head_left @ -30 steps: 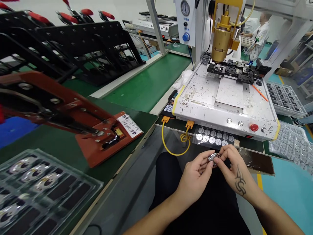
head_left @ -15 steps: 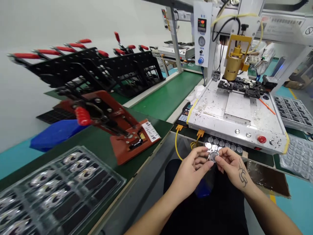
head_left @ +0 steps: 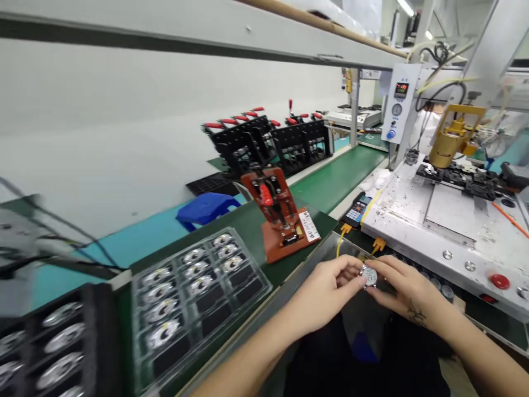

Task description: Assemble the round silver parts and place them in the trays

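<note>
A small round silver watch case [head_left: 370, 275], printed with tiny text on its flat back, is held in front of my lap. My left hand [head_left: 328, 289] pinches its left side, with the thumb on the printed face and the fingers curled behind. On the opposite edge, my right hand [head_left: 413, 291] grips with fingers above and thumb below. The text is too small to read. A row of round metal discs [head_left: 446, 291] lies partly hidden behind my right hand, under the machine's front edge.
A clear tray [head_left: 194, 309] of shiny round parts lies on the green bench at left, beside a dark foam tray [head_left: 101, 331]. Behind stands a red-brown toggle clamp fixture [head_left: 275, 242]. At right is a white machine [head_left: 413, 220] with a gold cylinder [head_left: 446, 146] and a keypad [head_left: 355, 211].
My view has swung left and up, bringing the dark foam tray and overhead beam into sight. The right hand has shifted its fingers over the watch case's upper edge; both hands stay at it.
</note>
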